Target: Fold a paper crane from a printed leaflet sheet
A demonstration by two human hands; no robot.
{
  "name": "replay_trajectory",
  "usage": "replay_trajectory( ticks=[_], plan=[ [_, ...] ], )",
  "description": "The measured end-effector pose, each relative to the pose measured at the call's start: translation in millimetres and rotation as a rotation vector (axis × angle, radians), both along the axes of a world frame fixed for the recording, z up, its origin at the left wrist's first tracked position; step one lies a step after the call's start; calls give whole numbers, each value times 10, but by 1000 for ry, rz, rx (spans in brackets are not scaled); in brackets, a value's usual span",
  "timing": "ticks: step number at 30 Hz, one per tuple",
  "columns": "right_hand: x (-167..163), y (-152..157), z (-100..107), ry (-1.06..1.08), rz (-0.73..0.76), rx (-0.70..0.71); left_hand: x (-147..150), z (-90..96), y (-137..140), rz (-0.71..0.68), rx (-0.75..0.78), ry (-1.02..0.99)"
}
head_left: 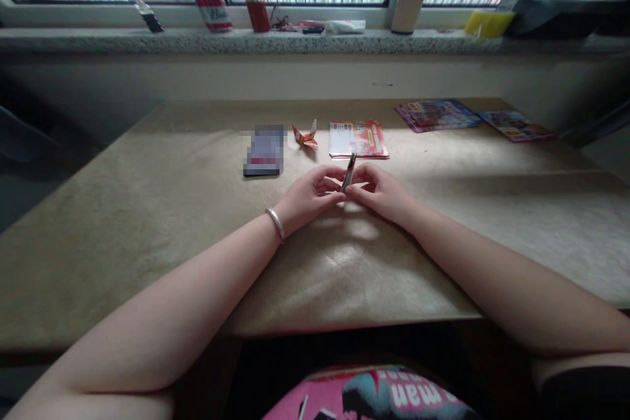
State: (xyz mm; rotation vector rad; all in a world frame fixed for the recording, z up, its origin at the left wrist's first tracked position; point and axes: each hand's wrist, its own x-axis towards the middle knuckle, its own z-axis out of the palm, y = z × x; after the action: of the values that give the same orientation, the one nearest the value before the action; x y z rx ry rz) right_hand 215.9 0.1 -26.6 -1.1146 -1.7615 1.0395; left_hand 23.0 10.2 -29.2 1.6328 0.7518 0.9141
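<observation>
Between my two hands, a small folded piece of paper (349,172) stands nearly upright, seen almost edge-on. My left hand (319,189) pinches it from the left with thumb and fingers; a silver bangle sits on that wrist. From the other side, my right hand (378,189) pinches the same paper between thumb and fingertips. Just beyond the hands lies a stack of red and white printed sheets (358,139). A folded red paper crane (306,136) rests to the left of the stack. Further left is a phone (266,151), its screen blurred out.
Colourful printed leaflets (438,115) lie at the table's far right, with another pile (516,126) beside them. On the stone windowsill (172,42) stand a red and white can (210,5), a red toothpick holder (258,13) and a yellow object (489,24). The table's (123,230) front edge is near my body.
</observation>
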Motion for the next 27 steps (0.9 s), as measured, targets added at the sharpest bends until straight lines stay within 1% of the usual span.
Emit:
replay_trajectory(
  ticks=[4, 10, 19, 24, 27],
  plan=[
    [8, 12, -12, 25, 13, -23, 8, 8, -7, 15, 28, -6],
    [25, 41, -28, 45, 28, 19, 1, -22, 17, 29, 10, -31],
    [12, 44, -44, 68, -6, 20, -3, -69, 69, 54, 42, -58],
    [0, 26, -28, 17, 6, 35, -13, -90, 85, 45, 84, -55],
    [0, 26, -31, -1, 28, 82, -22, -113, 95, 37, 102, -40]
  ],
)
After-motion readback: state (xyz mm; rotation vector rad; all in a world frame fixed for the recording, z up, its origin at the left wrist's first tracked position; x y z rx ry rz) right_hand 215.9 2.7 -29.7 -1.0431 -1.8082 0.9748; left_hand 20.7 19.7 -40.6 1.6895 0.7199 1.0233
